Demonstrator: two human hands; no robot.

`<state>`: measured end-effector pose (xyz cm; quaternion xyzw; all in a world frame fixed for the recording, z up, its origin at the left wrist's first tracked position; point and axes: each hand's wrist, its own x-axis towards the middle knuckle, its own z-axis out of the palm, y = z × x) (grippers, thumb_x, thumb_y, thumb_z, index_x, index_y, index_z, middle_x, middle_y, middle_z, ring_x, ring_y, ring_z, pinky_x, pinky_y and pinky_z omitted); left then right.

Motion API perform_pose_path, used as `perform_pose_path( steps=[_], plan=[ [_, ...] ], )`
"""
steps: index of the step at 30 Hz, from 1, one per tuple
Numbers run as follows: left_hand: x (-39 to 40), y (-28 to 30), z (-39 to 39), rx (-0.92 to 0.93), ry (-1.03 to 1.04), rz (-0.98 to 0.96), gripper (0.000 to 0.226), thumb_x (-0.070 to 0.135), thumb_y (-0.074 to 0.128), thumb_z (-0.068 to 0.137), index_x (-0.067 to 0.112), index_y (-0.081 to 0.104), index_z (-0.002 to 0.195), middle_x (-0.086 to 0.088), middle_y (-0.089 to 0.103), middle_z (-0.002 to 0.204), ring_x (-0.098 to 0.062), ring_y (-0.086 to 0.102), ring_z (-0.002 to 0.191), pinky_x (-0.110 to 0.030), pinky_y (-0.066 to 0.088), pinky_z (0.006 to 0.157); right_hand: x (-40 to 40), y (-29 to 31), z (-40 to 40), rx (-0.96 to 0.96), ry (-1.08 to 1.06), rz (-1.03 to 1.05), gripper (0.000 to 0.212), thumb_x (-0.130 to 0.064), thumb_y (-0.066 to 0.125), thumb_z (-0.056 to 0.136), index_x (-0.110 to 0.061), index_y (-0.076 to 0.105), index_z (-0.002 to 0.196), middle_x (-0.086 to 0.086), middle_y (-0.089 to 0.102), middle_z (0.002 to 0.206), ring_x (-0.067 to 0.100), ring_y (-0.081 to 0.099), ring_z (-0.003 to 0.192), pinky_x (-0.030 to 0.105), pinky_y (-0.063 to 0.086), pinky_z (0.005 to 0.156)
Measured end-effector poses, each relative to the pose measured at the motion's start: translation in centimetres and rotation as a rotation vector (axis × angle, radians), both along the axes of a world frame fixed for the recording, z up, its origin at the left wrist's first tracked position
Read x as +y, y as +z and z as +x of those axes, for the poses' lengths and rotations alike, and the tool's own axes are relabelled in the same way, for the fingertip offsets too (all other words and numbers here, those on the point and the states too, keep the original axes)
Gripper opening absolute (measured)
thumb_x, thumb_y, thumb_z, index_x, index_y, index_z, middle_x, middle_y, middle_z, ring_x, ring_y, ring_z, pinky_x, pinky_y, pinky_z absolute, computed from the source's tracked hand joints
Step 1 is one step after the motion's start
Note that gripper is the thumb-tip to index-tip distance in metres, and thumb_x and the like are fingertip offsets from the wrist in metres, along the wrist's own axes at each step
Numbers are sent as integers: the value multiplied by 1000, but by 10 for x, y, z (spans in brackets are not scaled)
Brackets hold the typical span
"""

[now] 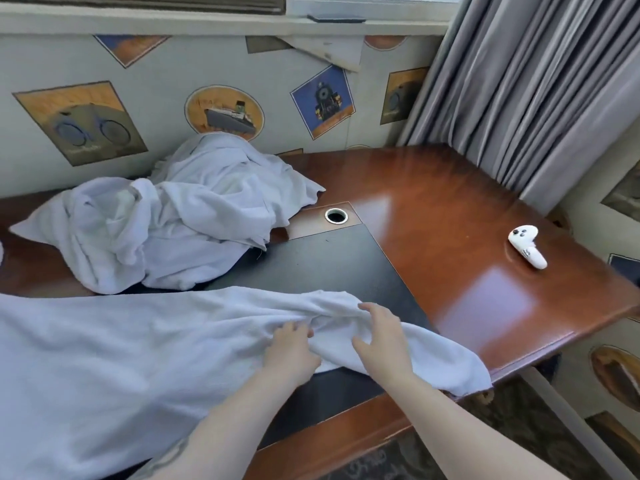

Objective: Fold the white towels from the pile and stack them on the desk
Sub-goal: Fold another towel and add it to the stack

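Your bare forearms reach forward side by side. Your left hand (289, 355) curls its fingers down, pinching a fold of cloth. Your right hand (382, 339) sits just beside it, fingers spread and bent, thumb out.

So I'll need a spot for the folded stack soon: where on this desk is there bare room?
The widest bare patch is the glossy wood between the cable hole, the curtain and the white controller. The black inlay behind the spread towel is smaller. The left side is crowded by the towel pile.
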<state>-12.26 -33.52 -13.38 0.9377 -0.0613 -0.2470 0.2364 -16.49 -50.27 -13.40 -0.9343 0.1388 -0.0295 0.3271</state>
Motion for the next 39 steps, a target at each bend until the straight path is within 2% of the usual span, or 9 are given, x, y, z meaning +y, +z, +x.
perform_pose_path(
  steps=[3, 6, 9, 14, 22, 25, 28, 32, 39],
  plan=[
    [1, -9, -8, -34, 12, 74, 49, 22, 53, 84, 30, 46, 132, 8, 36, 138, -15, 32, 131, -32, 34, 103, -17, -11, 26, 129, 54, -53, 54, -18, 65, 85, -22, 46, 135, -11, 48, 132, 17, 43, 125, 28, 37, 100],
    [4, -5, -7, -108, 133, 123, 52, 23, 53, 85, 33, 46, 136, 12, 36, 141, -14, 33, 132, -30, 33, 104, -29, -17, 47, 160, 141, -106, 2, -21, 54, 93, -23, 53, 94, -7, 60, 97, 20, 56, 95, 32, 40, 77],
    [6, 4, -11, -175, 367, 237, 62, 27, 56, 84, 36, 35, 141, 12, 32, 146, -14, 31, 136, -30, 35, 105, -44, -5, 63, 248, 234, 465, 24, -20, 56, 93, -17, 47, 71, -5, 51, 68, 14, 46, 64, 27, 35, 57],
    [-41, 15, -18, -177, 658, 232, 91, 28, 57, 86, 36, -5, 151, -2, -4, 157, -25, 2, 148, -47, 25, 115, -113, 36, 100, 557, 228, 1467, 20, -18, 68, 80, -5, 73, 94, 16, 70, 87, 28, 65, 80, 32, 53, 66],
    [-103, 9, -31, -268, 1033, 35, 20, 35, 46, 98, 34, 65, 91, 6, 55, 124, -19, 45, 117, -35, 38, 97, -140, 19, 77, 512, 564, 444, 31, -28, 79, 78, -12, 56, 65, -2, 52, 63, 13, 47, 58, 25, 33, 52],
    [-122, 23, -22, -77, 1197, -392, 30, 48, 48, 97, 24, 61, 83, -5, 64, 104, -28, 56, 107, -32, 43, 85, -124, 27, 56, 136, 631, 440, 22, -8, 69, 69, -26, 59, 76, -13, 59, 64, 10, 51, 62, 24, 40, 57],
    [-125, 27, -15, 45, 1496, -909, 25, 39, 65, 91, 15, 59, 91, -6, 61, 88, -23, 63, 84, -28, 48, 69, -97, 43, 32, 249, 1075, 436, 23, -25, 62, 66, -36, 58, 85, -23, 60, 81, 0, 54, 68, 21, 44, 65],
    [-86, 7, -43, -62, 1953, -1114, 44, 27, 53, 99, -9, 54, 124, -18, 56, 103, -29, 53, 95, -39, 43, 87, -91, 37, 65, 653, 1066, 650, 13, -30, 72, 78, -19, 74, 86, -7, 68, 78, 6, 61, 68, 24, 49, 61],
    [-44, -3, -85, -230, 2221, -1028, 43, 30, 50, 100, -2, 54, 129, -22, 58, 129, -37, 57, 114, -42, 45, 91, -19, -9, 97, 499, 768, 433, 42, -31, 55, 92, -25, 48, 133, -10, 50, 127, 11, 52, 115, 25, 40, 85]
  ],
)
